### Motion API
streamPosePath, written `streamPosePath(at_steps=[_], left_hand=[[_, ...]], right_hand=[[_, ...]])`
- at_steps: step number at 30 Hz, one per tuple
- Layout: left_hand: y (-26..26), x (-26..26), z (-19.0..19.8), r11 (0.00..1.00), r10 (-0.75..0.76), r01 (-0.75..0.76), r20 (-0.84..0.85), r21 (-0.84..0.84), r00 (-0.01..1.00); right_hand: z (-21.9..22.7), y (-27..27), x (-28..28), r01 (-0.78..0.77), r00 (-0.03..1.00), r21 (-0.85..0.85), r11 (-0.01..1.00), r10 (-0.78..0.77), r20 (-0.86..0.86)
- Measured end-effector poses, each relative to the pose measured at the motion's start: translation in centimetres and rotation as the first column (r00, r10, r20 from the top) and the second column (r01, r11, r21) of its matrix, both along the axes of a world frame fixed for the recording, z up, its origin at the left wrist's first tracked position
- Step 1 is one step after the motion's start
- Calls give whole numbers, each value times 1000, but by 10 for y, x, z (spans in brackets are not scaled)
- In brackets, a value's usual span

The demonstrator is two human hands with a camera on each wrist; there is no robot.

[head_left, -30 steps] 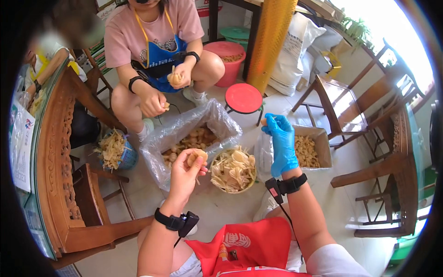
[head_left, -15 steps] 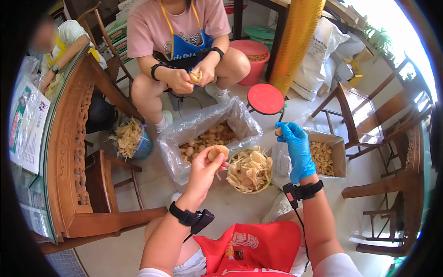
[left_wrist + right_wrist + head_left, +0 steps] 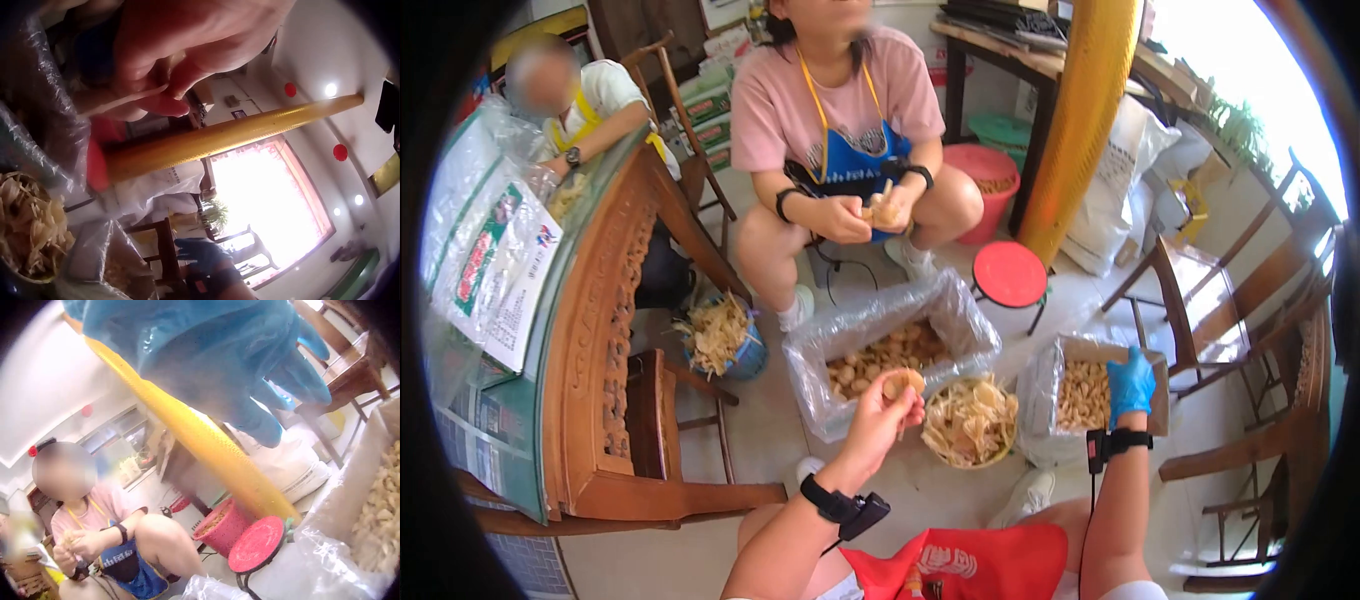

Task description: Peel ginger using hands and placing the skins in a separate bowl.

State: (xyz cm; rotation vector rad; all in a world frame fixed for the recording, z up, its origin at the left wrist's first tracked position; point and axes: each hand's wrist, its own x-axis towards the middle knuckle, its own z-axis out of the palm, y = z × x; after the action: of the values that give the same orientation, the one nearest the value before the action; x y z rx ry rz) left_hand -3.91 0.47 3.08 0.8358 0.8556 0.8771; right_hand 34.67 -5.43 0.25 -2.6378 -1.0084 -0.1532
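My bare left hand (image 3: 872,425) pinches a garlic bulb (image 3: 906,382) between thumb and fingers, with its thin stalk pointing down. It is held near the front edge of a plastic-lined box (image 3: 812,408) of garlic bulbs (image 3: 870,372). In a blue glove, my right hand (image 3: 1132,382) is over the right side of a smaller lined box (image 3: 1043,432) of separated cloves (image 3: 1083,388). The right wrist view shows the gloved fingers (image 3: 259,422) straight and spread, nothing held. Between the boxes stands a basket (image 3: 968,463) heaped with papery skins (image 3: 972,420).
Opposite, a seated person (image 3: 830,130) handles garlic. A red stool (image 3: 1010,274) and a golden pillar (image 3: 1090,120) stand behind the boxes. To the left are a carved wooden table (image 3: 585,400) and a blue bin (image 3: 747,352) of skins; a wooden chair (image 3: 1200,300) stands right.
My right hand has moved down to the clove box and its fingers have let go of the small piece they pinched. The left hand still holds the bulb. The head view has shifted left.
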Motion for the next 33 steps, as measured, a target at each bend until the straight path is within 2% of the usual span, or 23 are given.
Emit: streamPosePath(at_steps=[2,3,4,5,7,8,11,13,17,19,20,23,25,26,28,32,33], left_hand=[[-2,1,-2,998,-19,24,-90,52,996],[-2,1,-5,998,-43,47,-77,45,996],[-3,2,-7,996,-72,75,-66,40,995],[-3,5,-8,995,-72,76,-65,63,995],[-6,11,-12,996,-72,75,-49,57,996],[-8,14,-14,996,-63,68,-84,65,994],[-9,19,-22,984,-64,94,-188,154,980],[-10,21,-23,987,-33,62,-192,148,981],[-8,23,-26,986,6,27,-199,166,980],[-7,23,-21,997,53,-45,-112,69,992],[-6,22,-20,996,55,-47,-115,72,992],[-1,19,-21,994,20,-6,-126,111,992],[0,18,-27,984,-23,63,-232,166,972],[-1,19,-28,984,-23,63,-231,167,973],[-7,23,-28,974,33,23,-243,224,969],[-11,25,-26,980,8,36,-223,194,975],[-12,26,-26,983,-6,40,-191,176,982]], right_hand=[[-5,11,-24,-204,977,217,955,183,111],[-2,20,-43,-276,935,377,884,338,-109],[3,28,-66,-293,816,540,789,501,-289],[5,34,-93,-271,635,629,729,627,-452],[22,37,-149,-405,359,689,601,797,-485],[37,32,-172,-571,298,644,509,859,-415],[37,25,-209,-606,266,640,473,878,-397],[33,25,-218,-612,312,578,541,836,-452],[24,32,-220,-546,280,639,542,837,-471],[30,31,-220,-672,342,555,489,871,-353],[31,31,-221,-672,340,559,486,872,-351],[34,31,-221,-658,342,579,482,876,-341],[36,29,-224,-510,386,638,577,816,-430],[35,30,-223,-510,386,638,577,816,-429],[29,30,-220,-617,359,628,474,880,-311],[30,25,-221,-598,327,632,493,870,-369],[32,23,-220,-591,341,612,526,850,-401]])
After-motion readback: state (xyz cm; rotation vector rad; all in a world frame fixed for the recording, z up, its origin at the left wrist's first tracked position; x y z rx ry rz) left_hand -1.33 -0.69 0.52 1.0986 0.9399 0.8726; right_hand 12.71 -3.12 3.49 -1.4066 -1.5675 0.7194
